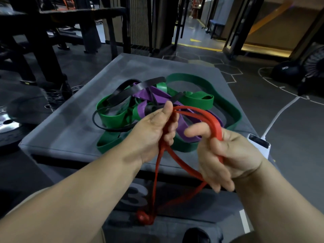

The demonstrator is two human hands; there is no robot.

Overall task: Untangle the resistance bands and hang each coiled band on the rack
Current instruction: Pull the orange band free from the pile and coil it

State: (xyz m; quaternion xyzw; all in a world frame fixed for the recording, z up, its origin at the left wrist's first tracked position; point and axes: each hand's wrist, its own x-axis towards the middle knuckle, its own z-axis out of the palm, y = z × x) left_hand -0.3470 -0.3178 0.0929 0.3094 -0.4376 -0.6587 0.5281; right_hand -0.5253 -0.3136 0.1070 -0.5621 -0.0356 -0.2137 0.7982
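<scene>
Gripped by both hands, the red resistance band point(214, 124) is held up just above the near edge of a grey padded box point(57, 130). Its thin, rubbery strands are pinched between the thumb and curled fingers of the left hand point(154, 130), and a flat section is wrapped over the right hand point(233, 155), whose lower fingers are curled round it while the index finger is stretched out toward the left hand. Between the hands the strands are arched in a bundle. Below them, long loops are let hang down to a tight red knot point(144, 218) in front of the box, close to the camera.

Behind the hands, a tangled pile is spread on the matte box top: a wide, flat green band point(192, 78) is looped round the outside, a smooth purple band point(157, 92) is folded through the middle, and a glossy black band point(140, 86) is laid across the top. A thin black band point(94, 118) is curled out at the pile's left side.

A white rectangular device point(259, 143) is seen at the box's right edge. Farther off, a metal weight plate point(7, 125) is laid on the dark floor to the left, and a round black medicine ball point(285, 70) is set at the right.
</scene>
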